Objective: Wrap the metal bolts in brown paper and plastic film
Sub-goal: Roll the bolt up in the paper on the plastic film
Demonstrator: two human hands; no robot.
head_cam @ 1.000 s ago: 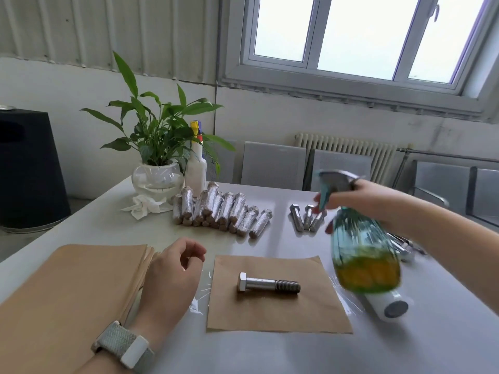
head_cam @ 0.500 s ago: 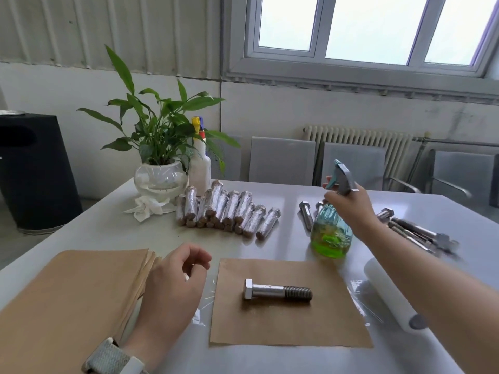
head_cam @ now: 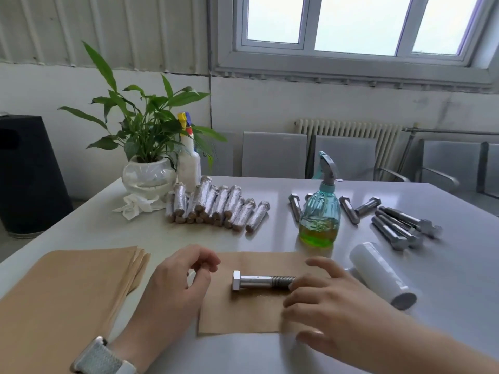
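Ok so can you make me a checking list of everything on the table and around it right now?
Surface: grey table, glossy.
Job's things: one bolt lying on a brown paper sheet; paper stack at left; film roll at right; wrapped bolts in a row; bare bolts loose behind the roll.
Clutter: green spray bottle standing upright; white bottle; potted plant; crumpled tissue.
Hands: left hand loosely curled, holding nothing; right hand spread over the bolt's threaded end.
Cables: nothing seen.
Surroundings: window, radiator, grey chairs, black bin.
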